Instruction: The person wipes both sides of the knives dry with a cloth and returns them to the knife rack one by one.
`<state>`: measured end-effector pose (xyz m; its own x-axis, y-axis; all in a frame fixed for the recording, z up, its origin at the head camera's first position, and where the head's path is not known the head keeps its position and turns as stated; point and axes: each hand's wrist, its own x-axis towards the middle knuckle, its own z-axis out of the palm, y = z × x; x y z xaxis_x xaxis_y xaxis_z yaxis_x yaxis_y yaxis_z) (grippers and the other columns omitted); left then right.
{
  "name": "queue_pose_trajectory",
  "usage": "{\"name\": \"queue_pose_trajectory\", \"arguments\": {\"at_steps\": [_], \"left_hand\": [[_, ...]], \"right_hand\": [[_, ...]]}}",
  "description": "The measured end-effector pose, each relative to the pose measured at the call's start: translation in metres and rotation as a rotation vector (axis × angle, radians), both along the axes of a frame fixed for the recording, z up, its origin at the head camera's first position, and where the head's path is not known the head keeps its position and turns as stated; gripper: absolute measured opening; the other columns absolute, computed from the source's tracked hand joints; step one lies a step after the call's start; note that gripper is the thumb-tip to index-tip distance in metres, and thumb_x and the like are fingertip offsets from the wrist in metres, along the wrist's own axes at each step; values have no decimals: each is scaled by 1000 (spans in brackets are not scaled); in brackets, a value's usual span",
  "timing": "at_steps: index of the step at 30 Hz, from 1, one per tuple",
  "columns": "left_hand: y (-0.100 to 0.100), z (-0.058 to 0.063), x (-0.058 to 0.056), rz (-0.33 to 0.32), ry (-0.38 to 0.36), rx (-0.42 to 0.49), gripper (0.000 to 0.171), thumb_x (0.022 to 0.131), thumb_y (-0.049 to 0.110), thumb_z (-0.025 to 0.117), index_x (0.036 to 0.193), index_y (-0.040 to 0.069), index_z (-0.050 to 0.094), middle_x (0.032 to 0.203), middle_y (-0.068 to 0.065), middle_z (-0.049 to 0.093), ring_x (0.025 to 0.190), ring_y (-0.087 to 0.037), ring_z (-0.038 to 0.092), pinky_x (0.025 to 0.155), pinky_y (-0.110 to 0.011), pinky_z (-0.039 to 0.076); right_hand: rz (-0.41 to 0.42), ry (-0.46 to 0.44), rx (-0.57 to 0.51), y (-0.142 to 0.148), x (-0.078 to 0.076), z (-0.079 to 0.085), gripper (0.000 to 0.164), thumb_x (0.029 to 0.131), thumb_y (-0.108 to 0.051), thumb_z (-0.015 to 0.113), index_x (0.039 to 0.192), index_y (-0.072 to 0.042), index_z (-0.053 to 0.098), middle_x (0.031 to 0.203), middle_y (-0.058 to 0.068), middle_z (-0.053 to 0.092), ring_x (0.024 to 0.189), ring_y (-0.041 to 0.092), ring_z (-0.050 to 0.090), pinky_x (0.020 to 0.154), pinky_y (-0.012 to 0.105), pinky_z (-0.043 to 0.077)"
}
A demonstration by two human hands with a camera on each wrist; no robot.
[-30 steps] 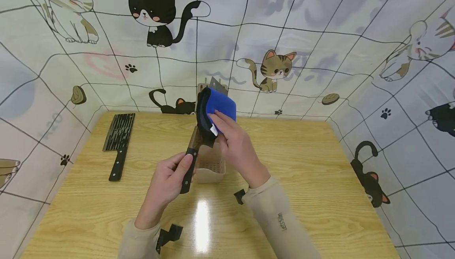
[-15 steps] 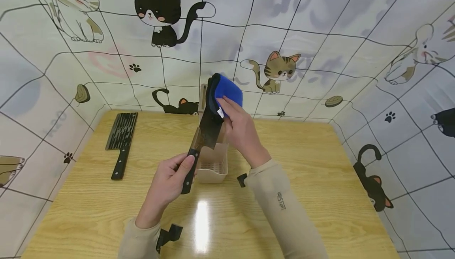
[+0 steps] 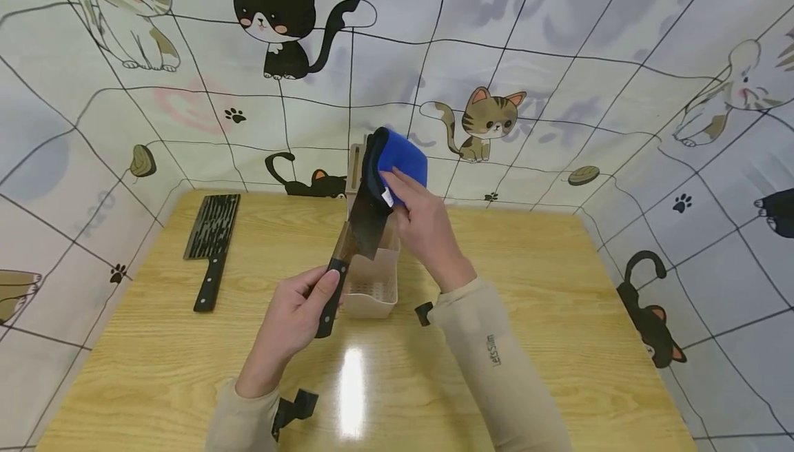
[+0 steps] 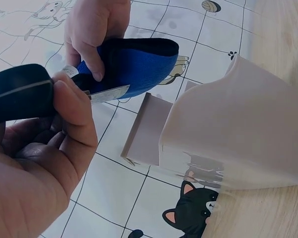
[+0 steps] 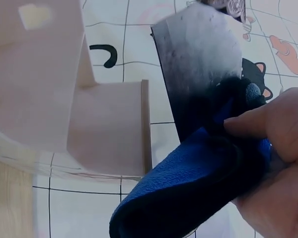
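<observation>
Grip closed: left hand (image 3: 287, 317) holds the knife (image 3: 361, 240) by its handle (image 3: 329, 309), right hand (image 3: 426, 224) pinches blue cloth (image 3: 406, 154).
Now farther up the knife, the cloth bares more blade (image 3: 371, 226).

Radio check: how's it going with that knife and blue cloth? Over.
Left hand gripping the knife. Right hand holding the blue cloth at the knife's far end. Beige holder behind; second knife lies left, apparently out of the way.
</observation>
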<state>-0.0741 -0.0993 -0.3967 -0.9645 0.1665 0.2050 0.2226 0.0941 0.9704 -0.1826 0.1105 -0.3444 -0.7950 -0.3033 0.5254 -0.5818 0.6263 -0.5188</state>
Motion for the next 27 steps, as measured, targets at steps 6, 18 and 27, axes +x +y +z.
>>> {"name": "queue_pose_trajectory", "arguments": {"at_steps": [6,18,27], "left_hand": [[0,1,-1,33,-26,4,31,110,15,50,95,-5,68,74,-13,64,64,-22,63,58,-31,55],[0,1,-5,53,43,54,34,110,12,48,88,-6,65,72,-15,61,60,-17,59,54,-30,52],[1,0,-6,74,85,71,33,110,9,48,85,-6,65,70,-12,61,58,-17,58,52,-29,51]], "right_hand": [[35,-47,16,-2,17,-5,47,97,11,55,141,-4,62,147,21,57,133,40,56,95,44,56],[98,61,-16,-12,47,-16,45,93,14,58,134,-1,67,138,24,62,125,39,63,84,40,60],[109,42,-49,-18,65,-19,44,93,14,57,134,-1,67,140,24,62,128,38,61,100,47,54]]}}
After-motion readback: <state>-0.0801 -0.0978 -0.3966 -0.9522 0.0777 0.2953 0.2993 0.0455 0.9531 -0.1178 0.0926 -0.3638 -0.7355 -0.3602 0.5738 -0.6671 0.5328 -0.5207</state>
